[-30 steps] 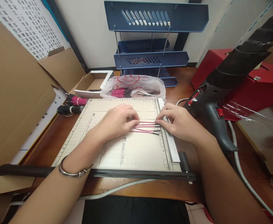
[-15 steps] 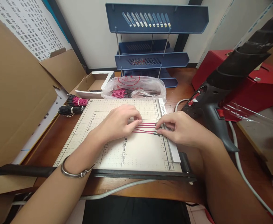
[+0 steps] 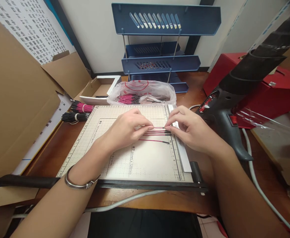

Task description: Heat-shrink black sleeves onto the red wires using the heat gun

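Several thin red wires with black ends lie side by side across a cream paper-trimmer board (image 3: 150, 162) printed with a grid. My left hand (image 3: 132, 128) rests over their left part, thumb and forefinger pinched on the uppermost red wire (image 3: 159, 127). At that wire's black right end, my right hand (image 3: 187, 130) pinches with thumb and fingertips, close to the white ruler strip (image 3: 184, 160). Just below, more wires (image 3: 156, 134) run nearly parallel. One lower wire (image 3: 153, 140) lies apart from them. My left palm hides the left ends.
Bundled black wires (image 3: 72, 117) and red-black wires (image 3: 82, 107) lie left of the board. Behind it sit a plastic bag (image 3: 145, 87) of wires, an open box (image 3: 102, 86) and a blue rack (image 3: 160, 64). A black heat gun (image 3: 234, 132) stands at right.
My right hand has moved away from me to the uppermost wire, uncovering the black ends of the lower ones. The upper wires now lie closer together. My left hand has shifted slightly right.
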The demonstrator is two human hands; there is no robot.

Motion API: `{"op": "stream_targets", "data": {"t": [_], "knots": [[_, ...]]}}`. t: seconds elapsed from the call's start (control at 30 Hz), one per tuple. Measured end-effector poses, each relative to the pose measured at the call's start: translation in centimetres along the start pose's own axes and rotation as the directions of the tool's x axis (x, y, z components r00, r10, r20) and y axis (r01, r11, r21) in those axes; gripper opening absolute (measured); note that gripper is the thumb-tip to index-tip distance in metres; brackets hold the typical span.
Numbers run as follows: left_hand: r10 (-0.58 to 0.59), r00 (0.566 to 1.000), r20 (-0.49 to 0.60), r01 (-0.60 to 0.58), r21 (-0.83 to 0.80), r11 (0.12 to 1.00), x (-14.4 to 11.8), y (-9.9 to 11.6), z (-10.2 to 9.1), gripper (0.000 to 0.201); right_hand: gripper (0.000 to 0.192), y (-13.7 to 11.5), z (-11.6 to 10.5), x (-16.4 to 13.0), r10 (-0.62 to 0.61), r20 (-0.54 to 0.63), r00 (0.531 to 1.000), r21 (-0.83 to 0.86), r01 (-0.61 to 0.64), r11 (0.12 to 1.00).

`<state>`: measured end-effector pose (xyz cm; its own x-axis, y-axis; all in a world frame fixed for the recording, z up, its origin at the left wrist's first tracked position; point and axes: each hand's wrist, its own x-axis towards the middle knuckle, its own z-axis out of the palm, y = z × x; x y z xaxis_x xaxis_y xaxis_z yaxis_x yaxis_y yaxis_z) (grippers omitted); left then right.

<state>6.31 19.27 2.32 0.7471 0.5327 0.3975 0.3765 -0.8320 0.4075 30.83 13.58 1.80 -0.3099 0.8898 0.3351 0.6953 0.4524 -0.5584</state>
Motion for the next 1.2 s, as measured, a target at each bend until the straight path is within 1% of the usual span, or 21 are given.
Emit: {"op": "stream_targets", "data": {"t": [0.03,0.1,0.2,0.27,0.33,0.43,0.63,0.87,1.03,1.2], "knots": [[0.001,1.0,-0.027,0.0,0.01,1.0,0.0,-0.04,0.04,0.018,0.013,-0.03,0.02,0.02,0.006,-0.008,1.0,0.019,-0.005,1.0],[0.016,0.998,-0.061,-0.014,0.032,0.999,0.01,-0.08,0.07,0.017,0.014,-0.09,0.05,0.02,0.055,0.0,0.998,0.046,-0.055,0.997],[0.047,0.996,-0.081,-0.041,0.068,0.997,0.05,-0.11,0.02,0.017,0.017,-0.09,0.06,-0.07,0.121,0.01,0.993,0.05,-0.121,0.991],[0.055,0.995,-0.082,-0.049,0.082,0.995,0.09,-0.15,-0.03,0.017,0.02,-0.03,0.1,-0.11,0.106,-0.008,0.994,0.049,-0.105,0.993],[0.058,0.995,-0.079,-0.051,0.088,0.995,0.11,-0.2,-0.04,0.018,0.022,0.03,0.15,-0.09,0.059,-0.021,0.998,0.052,-0.058,0.997],[0.054,0.995,-0.084,-0.047,0.09,0.995,0.14,-0.24,-0.02,0.018,0.02,0.01,0.22,0.01,0.003,-0.024,1.0,0.055,-0.002,0.998],[0.024,0.997,-0.08,-0.018,0.079,0.997,0.17,-0.19,0.04,0.02,0.013,-0.16,0.34,0.11,0.008,-0.036,0.999,0.033,-0.006,0.999],[0.025,0.997,-0.074,-0.021,0.058,0.998,0.23,-0.14,0.02,0.019,0.013,-0.23,0.36,0.09,-0.006,-0.058,0.998,0.025,0.007,1.0],[0.008,0.998,-0.068,-0.006,0.035,0.999,0.2,0.1,-0.07,0.017,0.014,-0.27,0.19,0.11,0.013,-0.037,0.999,0.038,-0.011,0.999],[-0.015,0.996,-0.091,0.021,0.057,0.998,-0.03,-0.01,-0.05,0.017,0.015,-0.1,0.15,0.2,0.003,-0.019,1.0,0.054,-0.002,0.999]]}}
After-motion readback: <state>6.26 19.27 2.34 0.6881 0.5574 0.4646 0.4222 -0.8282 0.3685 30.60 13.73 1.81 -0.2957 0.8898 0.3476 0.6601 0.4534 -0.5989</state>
